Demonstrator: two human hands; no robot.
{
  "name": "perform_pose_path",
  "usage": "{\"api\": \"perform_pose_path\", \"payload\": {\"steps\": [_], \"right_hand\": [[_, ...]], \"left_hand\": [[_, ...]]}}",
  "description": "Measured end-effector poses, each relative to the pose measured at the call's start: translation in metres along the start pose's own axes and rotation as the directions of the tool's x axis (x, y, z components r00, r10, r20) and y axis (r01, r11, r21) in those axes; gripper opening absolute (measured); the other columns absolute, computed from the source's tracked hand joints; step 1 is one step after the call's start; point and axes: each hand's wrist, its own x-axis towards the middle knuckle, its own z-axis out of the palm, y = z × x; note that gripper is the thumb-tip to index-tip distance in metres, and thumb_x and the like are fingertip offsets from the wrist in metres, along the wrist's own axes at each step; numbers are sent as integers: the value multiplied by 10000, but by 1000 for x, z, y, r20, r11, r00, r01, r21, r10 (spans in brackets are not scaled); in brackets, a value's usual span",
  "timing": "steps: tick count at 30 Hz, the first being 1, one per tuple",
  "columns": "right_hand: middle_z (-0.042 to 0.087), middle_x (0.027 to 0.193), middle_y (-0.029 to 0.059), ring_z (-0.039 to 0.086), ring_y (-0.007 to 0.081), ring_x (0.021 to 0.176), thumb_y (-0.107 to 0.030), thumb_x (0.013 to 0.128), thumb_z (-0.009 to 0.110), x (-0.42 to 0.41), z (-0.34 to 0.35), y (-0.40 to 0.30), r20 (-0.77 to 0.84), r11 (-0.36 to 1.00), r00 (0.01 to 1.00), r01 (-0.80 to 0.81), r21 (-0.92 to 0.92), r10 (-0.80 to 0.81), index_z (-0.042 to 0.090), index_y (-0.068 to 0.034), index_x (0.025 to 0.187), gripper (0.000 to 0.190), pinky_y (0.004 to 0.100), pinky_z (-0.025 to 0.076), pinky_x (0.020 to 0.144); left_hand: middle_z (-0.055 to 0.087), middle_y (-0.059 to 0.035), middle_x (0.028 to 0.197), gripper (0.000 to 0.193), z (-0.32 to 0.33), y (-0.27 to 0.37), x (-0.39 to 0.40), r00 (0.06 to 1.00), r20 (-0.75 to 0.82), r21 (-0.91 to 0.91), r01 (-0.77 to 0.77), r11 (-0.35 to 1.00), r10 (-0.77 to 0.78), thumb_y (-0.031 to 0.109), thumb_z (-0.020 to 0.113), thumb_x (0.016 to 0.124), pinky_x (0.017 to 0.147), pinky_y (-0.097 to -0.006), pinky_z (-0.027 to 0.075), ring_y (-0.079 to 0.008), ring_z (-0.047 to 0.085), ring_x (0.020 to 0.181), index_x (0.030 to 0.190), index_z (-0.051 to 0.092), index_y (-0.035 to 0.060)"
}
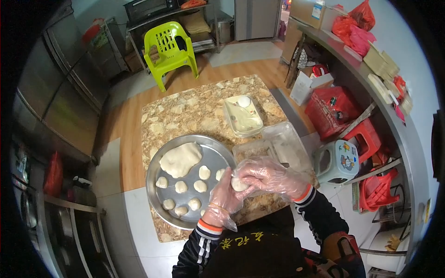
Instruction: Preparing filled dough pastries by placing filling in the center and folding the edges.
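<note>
A small round piece of dough (239,185) is held between my two hands, over the right rim of a round metal pan (219,149). My left hand (225,194), in a clear plastic glove, cups it from the left. My right hand (267,177), gloved the same way, presses on it with its fingers. In the pan lie a large flat lump of dough (181,160) and several small dough balls (200,186). Part of the pan's right side is hidden behind my left hand. Just beyond my right hand sits a clear plastic container (253,147) with crumbly contents.
The stone-patterned table (184,107) also bears a second clear container (288,142) and a cream tub (243,118) with a spoon-like utensil and a white round thing. A green plastic chair (168,48) stands beyond. Stools (337,161) and a red crate (330,111) are under the right-hand counter.
</note>
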Motion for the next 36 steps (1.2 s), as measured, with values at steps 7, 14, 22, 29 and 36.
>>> {"api": "perform_pose_path", "payload": {"steps": [7,14,22,29,36], "right_hand": [[614,1131,123,648,321,965,-134,840,761,-6,19,-36,-182,959,956,-256,-124,231,663,-65,1092,279,408,543,816],[617,1143,119,654,304,992,-84,833,738,-17,28,-15,-204,973,979,-64,-221,19,677,-75,1143,316,378,553,821],[643,1123,113,671,274,1025,-78,811,789,-8,22,-39,-244,968,943,-247,-52,227,721,-60,1067,265,361,560,826],[648,1111,125,653,274,1060,-51,835,757,-7,2,-30,-93,993,989,-114,39,117,706,-11,1015,191,370,527,899],[653,1134,134,652,265,1026,-72,834,763,-10,-2,-36,-90,982,981,-178,-57,173,688,-20,1066,249,373,533,866]], "left_hand": [[625,-110,1145,350,-12,-11,11,983,-30,-58,-184,981,182,295,473,1059,818,-304,560,-181,630,1013,1244,542,6],[657,-87,1081,267,2,-12,3,951,-10,41,-309,950,310,210,494,1050,809,-290,539,-151,641,962,1176,589,-6],[658,-111,1135,274,6,-5,-4,914,96,236,-406,883,395,197,498,1044,836,-313,532,-184,648,986,1209,584,-5],[632,-148,1213,479,32,-13,-13,646,221,509,-715,479,730,386,435,1062,917,-346,542,-249,630,1106,1302,520,-20],[615,-153,1179,377,-5,3,-1,989,38,-151,-138,979,146,325,418,1074,891,-366,553,-256,623,1076,1261,512,11]]}}
